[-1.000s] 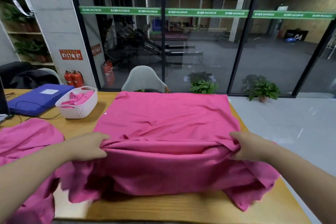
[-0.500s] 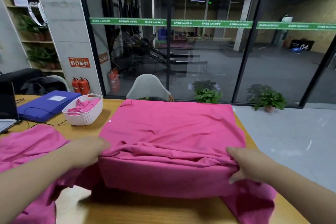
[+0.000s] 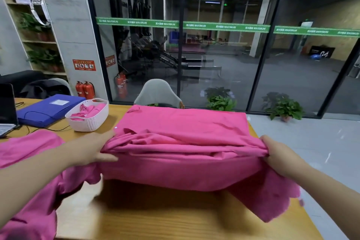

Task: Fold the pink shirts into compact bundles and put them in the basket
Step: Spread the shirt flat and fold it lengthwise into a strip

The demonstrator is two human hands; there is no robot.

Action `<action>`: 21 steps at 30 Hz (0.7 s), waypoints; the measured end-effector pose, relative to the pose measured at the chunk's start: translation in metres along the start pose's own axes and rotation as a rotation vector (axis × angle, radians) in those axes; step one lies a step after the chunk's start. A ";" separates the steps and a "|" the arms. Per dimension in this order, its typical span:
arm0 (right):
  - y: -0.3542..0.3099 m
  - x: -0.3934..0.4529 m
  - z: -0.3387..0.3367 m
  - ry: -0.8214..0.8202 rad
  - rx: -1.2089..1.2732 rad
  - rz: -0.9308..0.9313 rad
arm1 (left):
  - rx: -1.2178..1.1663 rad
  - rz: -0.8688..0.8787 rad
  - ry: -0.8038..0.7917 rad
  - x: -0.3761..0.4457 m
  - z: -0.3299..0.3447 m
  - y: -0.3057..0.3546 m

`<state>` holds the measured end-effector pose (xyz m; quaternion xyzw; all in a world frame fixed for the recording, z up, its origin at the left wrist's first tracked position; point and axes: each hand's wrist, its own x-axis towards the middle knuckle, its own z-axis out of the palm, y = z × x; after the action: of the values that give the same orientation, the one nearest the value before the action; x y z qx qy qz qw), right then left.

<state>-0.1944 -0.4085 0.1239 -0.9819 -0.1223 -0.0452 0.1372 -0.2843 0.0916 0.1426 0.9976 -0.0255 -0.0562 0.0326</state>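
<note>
Left hand (image 3: 91, 148) | right hand (image 3: 276, 154) | grip pink shirt (image 3: 185, 138) stretched between

Bare table (image 3: 175, 218) lies open at 6 o'clock, below the raised fold of the shirt (image 3: 185, 142), which fills the centre from edge to edge. At 9 o'clock a second shirt (image 3: 29, 148) covers the left side. A strip of bare wood runs from the left hand (image 3: 91, 148) toward 11 o'clock to the basket (image 3: 87, 121), already holding pink cloth; a cable (image 3: 39, 128) crosses near it. Behind it lie a folder (image 3: 48, 109) and a laptop (image 3: 6, 111).
</note>
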 end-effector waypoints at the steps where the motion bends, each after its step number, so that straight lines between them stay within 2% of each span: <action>1: 0.000 -0.003 -0.007 -0.065 -0.137 -0.052 | 0.075 0.009 -0.062 -0.001 -0.003 -0.002; 3: -0.003 -0.008 -0.014 -0.175 -0.409 -0.133 | 0.266 0.002 -0.151 -0.006 -0.005 0.002; 6: -0.009 -0.013 -0.014 -0.167 -0.683 -0.223 | 0.443 0.042 -0.094 -0.005 0.001 0.011; 8: -0.004 -0.016 -0.008 -0.155 -0.603 -0.233 | 0.390 0.033 -0.034 -0.003 0.011 0.004; 11: 0.011 -0.020 0.000 -0.125 -0.105 -0.173 | 0.051 -0.025 0.074 -0.004 0.025 -0.016; 13: 0.014 -0.024 0.000 -0.119 0.035 -0.104 | -0.089 -0.021 0.127 -0.007 0.032 -0.021; 16: 0.013 -0.030 0.000 -0.145 0.016 -0.053 | 0.009 0.022 0.081 -0.009 0.036 -0.020; 21: 0.011 -0.036 -0.001 -0.260 -0.347 -0.171 | 0.273 0.062 -0.177 -0.014 0.035 -0.016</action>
<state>-0.2264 -0.4276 0.1176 -0.9744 -0.2122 0.0498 -0.0548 -0.3013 0.1063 0.1087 0.9826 -0.0667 -0.1389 -0.1039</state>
